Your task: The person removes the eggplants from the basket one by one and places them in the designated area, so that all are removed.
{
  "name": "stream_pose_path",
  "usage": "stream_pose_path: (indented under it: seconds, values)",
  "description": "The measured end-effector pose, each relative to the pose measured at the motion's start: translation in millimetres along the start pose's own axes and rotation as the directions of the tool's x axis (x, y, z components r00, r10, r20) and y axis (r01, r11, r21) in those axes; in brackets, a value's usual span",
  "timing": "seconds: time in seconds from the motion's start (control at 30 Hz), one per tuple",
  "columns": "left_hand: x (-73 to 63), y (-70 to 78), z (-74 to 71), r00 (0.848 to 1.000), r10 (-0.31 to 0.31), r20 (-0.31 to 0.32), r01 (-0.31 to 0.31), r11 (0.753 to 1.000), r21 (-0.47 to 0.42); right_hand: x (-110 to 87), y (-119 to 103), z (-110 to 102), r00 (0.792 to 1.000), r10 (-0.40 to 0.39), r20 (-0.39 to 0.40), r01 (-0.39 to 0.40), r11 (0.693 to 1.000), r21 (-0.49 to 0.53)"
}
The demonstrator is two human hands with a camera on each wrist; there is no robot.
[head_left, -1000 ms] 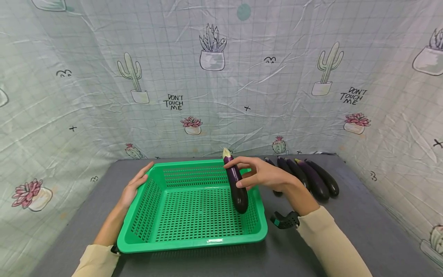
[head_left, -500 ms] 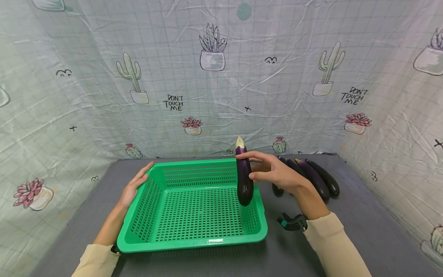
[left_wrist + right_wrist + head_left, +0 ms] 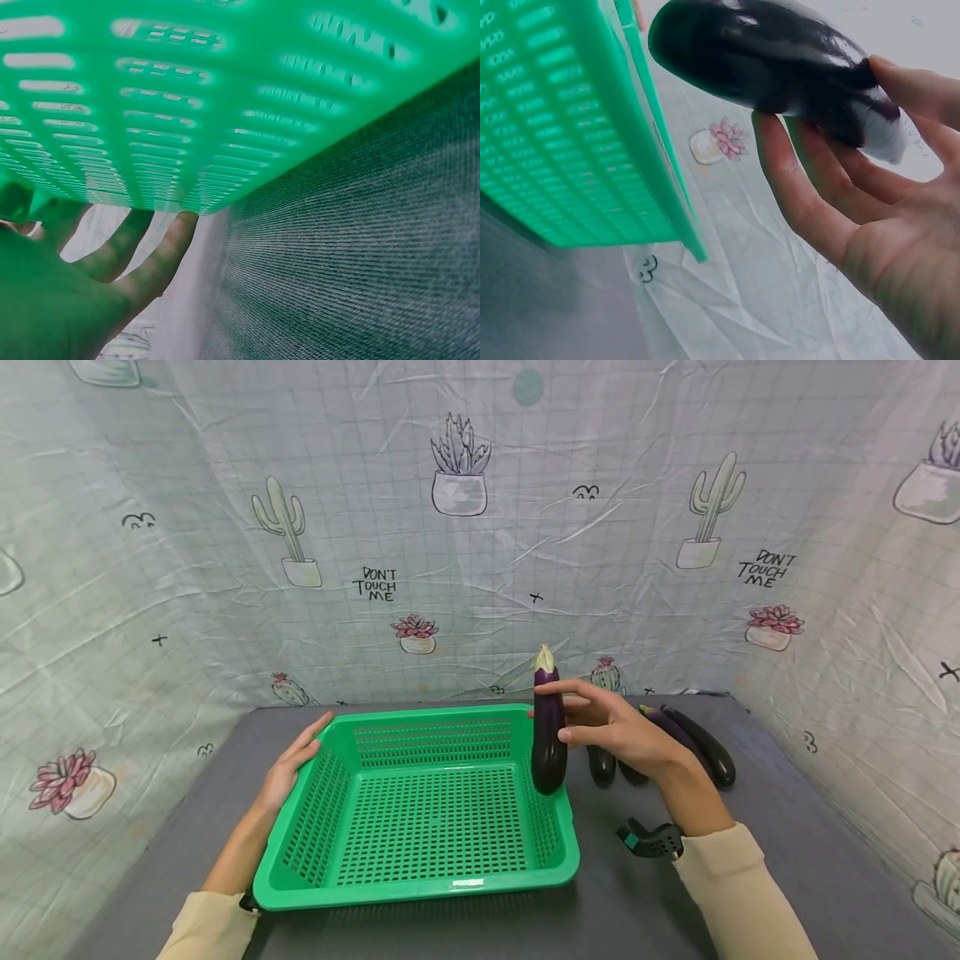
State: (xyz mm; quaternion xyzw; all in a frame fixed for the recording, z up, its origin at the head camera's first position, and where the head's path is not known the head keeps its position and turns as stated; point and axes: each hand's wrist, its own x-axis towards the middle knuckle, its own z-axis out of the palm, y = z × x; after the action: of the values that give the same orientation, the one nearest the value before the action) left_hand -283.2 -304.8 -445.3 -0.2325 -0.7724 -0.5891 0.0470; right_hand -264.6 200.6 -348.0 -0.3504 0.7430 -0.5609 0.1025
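Observation:
A glossy dark purple eggplant (image 3: pixel 549 747) with a pale stem end is pinched between the thumb and fingers of my right hand (image 3: pixel 617 725). It hangs nearly upright over the right rim of a green perforated plastic basket (image 3: pixel 416 896). In the right wrist view, the held eggplant (image 3: pixel 757 56) lies across the fingertips, apart from the basket wall (image 3: pixel 604 150). My left hand (image 3: pixel 287 768) rests along the outside of the basket's left side with its fingers fairly straight. The left wrist view has those fingers (image 3: pixel 161 259) against the perforated wall (image 3: pixel 187 97).
Several more eggplants (image 3: pixel 705 747) lie on the grey tabletop (image 3: pixel 795 852) right of the basket, partly hidden behind my right hand and forearm. A printed plant-pattern sheet (image 3: pixel 480 560) hangs behind and along the sides. The basket's slotted floor (image 3: pixel 427 827) holds nothing visible.
My right hand has carried the eggplant up and to the right, from over the basket's inside to its right rim. The eggplant has turned more upright. My left hand and the basket stay put.

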Motion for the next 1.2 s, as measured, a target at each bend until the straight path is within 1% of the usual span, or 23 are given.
stream_pose_path:
  seconds: [0.07,0.23,0.3,0.47,0.57,0.77,0.9,1.0,1.2]
  values:
    - [0.2,-0.2,-0.1,1.0,0.001,0.002,-0.001,1.0,-0.004,-2.7,0.3,-3.7,1.0,0.002,-0.021,-0.003,1.0,-0.01]
    - [-0.4,-2.6,0.2,1.0,0.007,0.023,-0.006,0.999,-0.052,-10.4,0.5,-14.2,0.997,0.004,-0.075,-0.007,0.999,-0.031]
    - [-0.7,-3.5,0.2,0.999,0.012,0.037,-0.009,0.996,-0.086,-14.0,1.2,-18.7,0.996,0.002,-0.095,-0.006,0.999,-0.039]
    - [-0.6,-3.0,-0.4,1.0,0.008,0.028,-0.006,0.998,-0.059,-21.8,0.1,-29.0,0.994,0.003,-0.113,-0.006,1.0,-0.029]
    - [-0.2,-1.7,-0.2,1.0,0.0,0.013,0.0,1.0,-0.017,-26.2,-0.1,-35.3,0.994,-0.004,-0.111,0.002,1.0,-0.019]
    - [-0.3,-1.0,0.1,1.0,-0.006,0.014,0.006,1.0,-0.017,-35.3,2.2,-46.8,0.993,-0.029,-0.117,0.022,0.998,-0.064]
    - [-0.5,-1.0,0.0,1.0,-0.006,0.014,0.007,1.0,-0.016,-39.7,2.8,-52.9,0.989,-0.016,-0.148,0.001,0.995,-0.102]
    - [-1.3,-0.7,0.2,1.0,0.0,0.011,0.001,1.0,-0.014,-42.8,4.0,-57.8,0.984,-0.005,-0.18,-0.015,0.993,-0.113]
    - [-1.7,-0.5,1.4,1.0,0.013,0.025,-0.012,0.997,-0.073,-53.2,8.0,-71.0,0.967,-0.006,-0.255,-0.032,0.989,-0.143]
